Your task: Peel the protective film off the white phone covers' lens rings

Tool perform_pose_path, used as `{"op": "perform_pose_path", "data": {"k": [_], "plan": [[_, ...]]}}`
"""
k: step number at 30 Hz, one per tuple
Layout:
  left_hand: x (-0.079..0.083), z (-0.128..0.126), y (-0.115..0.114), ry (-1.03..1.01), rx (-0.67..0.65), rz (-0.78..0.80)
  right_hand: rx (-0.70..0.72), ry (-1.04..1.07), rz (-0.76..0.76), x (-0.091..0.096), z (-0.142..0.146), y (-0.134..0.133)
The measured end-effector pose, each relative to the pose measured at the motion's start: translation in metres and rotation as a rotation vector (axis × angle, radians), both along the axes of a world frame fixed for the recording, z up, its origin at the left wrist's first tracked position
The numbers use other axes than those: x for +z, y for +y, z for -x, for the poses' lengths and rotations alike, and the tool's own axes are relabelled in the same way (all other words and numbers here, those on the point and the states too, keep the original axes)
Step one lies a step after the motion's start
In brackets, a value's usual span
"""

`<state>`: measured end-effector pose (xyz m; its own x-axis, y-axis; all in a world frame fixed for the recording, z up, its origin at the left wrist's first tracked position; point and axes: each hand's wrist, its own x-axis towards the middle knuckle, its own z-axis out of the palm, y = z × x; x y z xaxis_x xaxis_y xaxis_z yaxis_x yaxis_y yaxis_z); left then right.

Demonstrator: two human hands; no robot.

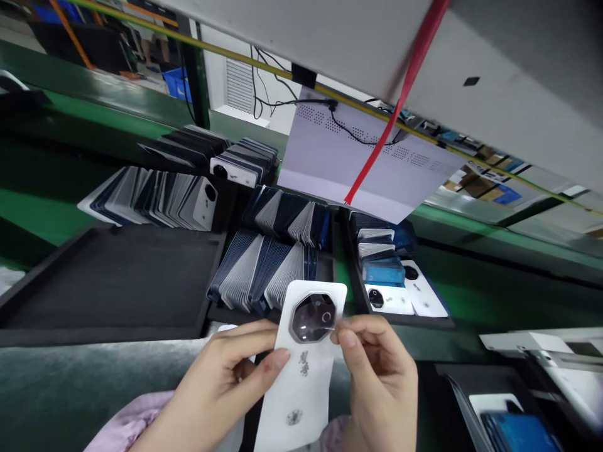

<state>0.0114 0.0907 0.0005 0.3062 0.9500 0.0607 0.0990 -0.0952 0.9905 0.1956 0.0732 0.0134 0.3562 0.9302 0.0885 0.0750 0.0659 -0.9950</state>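
Note:
Upright in front of me is a white phone back panel [294, 383] with a dark camera window, dark lettering and a small round emblem. My left hand [235, 370] grips it by its left edge, thumb on the front face. Close to the right side of the camera window, my right hand [377, 370] has thumb and forefinger pinched together. A thin, clear sliver seems to run from these fingertips to the window, too small to name. Part of another pale panel or tray shows behind my left hand.
Beyond the hands, black trays hold rows of white and dark blue panels [268, 270]. A black tray [113, 282] lies at left. More panels [428, 292] and blue pieces sit at right. A red strap [396, 113] hangs from the overhead shelf. At lower right is another stack [518, 427].

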Motion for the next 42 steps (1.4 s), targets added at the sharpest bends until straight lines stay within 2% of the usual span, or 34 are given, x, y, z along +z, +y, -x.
{"op": "perform_pose_path", "data": {"k": [12,18,23,26,30,35,39,42], "plan": [[-0.002,0.003,-0.004,0.065,-0.018,-0.02,0.019,-0.031,0.013,-0.001,-0.004,0.0],[0.012,-0.005,0.006,0.098,0.095,-0.096,0.005,-0.033,0.006,-0.001,-0.003,0.001],[0.014,-0.007,0.007,0.105,0.103,-0.117,-0.01,-0.046,0.015,-0.001,-0.002,0.001],[0.006,-0.002,0.0,0.096,0.053,-0.095,-0.024,-0.068,0.023,0.001,-0.002,0.001],[-0.005,0.006,-0.007,0.077,-0.083,-0.054,-0.027,-0.149,0.026,0.0,-0.002,0.0],[-0.006,0.008,-0.009,0.151,-0.115,-0.137,-0.037,-0.261,0.036,-0.007,-0.002,0.002],[-0.004,0.009,-0.009,0.186,-0.122,-0.159,0.043,-0.259,0.086,-0.008,-0.009,0.006],[-0.001,0.01,-0.012,0.146,-0.182,-0.123,0.217,-0.202,0.129,-0.005,-0.019,0.003]]}}
